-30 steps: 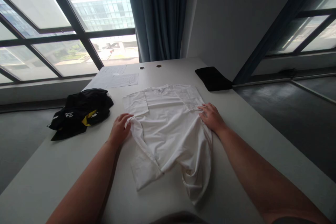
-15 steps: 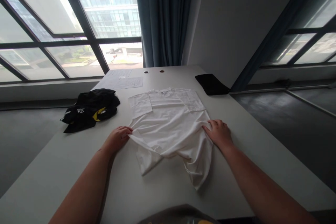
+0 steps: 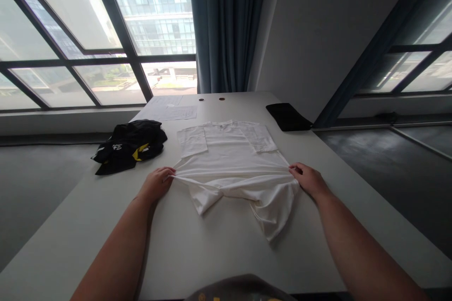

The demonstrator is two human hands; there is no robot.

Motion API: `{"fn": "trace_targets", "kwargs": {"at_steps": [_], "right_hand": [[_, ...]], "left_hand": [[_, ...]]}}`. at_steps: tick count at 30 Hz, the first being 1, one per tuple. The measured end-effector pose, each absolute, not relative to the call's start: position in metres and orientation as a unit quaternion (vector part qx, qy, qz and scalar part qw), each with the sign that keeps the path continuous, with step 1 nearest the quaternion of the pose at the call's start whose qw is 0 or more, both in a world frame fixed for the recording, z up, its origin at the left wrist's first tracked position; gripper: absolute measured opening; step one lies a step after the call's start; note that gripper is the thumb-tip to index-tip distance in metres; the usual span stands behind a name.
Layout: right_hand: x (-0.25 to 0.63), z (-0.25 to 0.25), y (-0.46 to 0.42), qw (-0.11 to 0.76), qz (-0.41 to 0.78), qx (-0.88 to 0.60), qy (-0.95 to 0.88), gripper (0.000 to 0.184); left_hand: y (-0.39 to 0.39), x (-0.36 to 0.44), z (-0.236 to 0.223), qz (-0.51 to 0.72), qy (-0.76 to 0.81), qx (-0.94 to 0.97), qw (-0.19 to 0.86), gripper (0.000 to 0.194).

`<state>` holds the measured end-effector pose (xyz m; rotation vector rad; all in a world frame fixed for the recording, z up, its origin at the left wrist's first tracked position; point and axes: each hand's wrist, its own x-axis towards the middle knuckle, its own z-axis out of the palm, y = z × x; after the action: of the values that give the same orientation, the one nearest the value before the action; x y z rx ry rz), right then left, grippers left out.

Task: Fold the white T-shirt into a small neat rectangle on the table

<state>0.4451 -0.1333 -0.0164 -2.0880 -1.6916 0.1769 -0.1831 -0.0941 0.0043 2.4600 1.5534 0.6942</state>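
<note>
A white T-shirt (image 3: 229, 155) lies on the white table with its neckline toward the window and both sleeves folded inward over the body. My left hand (image 3: 159, 183) pinches its left side edge. On the opposite edge, my right hand (image 3: 310, 181) pinches the cloth between thumb and fingers. Between the two hands the fabric is drawn taut in straight crosswise creases. Below that line the lower part hangs in loose folds, with two corners drooping toward me on the tabletop.
A crumpled black garment (image 3: 130, 146) with white and yellow marks lies at the left edge of the table (image 3: 219, 258). Papers (image 3: 173, 110) rest at the far left. A flat black item (image 3: 287, 116) sits at the far right edge, near the wall.
My right hand has moved outward to the right and now pinches the shirt's edge instead of resting on it. The cloth between the hands has tightened, and the lower corners have shifted away from me.
</note>
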Motion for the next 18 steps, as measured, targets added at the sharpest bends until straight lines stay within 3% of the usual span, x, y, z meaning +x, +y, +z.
{"fn": "trace_targets", "kwargs": {"at_steps": [3, 10, 14, 18], "right_hand": [[0.453, -0.019, -0.134, 0.217, 0.072, -0.732, -0.642, 0.029], [0.440, -0.012, -0.102, 0.248, -0.073, -0.663, -0.702, 0.029], [0.418, 0.012, -0.038, 0.188, -0.072, -0.635, -0.746, 0.035], [0.390, 0.016, 0.025, 0.080, 0.030, -0.680, -0.728, 0.048]], "left_hand": [[-0.096, -0.179, 0.009, 0.235, 0.541, 0.805, 0.065, 0.020], [-0.083, -0.141, 0.036, 0.207, 0.600, 0.773, 0.000, 0.029], [-0.037, -0.091, 0.047, 0.109, 0.615, 0.781, -0.025, 0.038], [0.019, -0.048, 0.034, 0.018, 0.616, 0.787, 0.021, 0.060]]}}
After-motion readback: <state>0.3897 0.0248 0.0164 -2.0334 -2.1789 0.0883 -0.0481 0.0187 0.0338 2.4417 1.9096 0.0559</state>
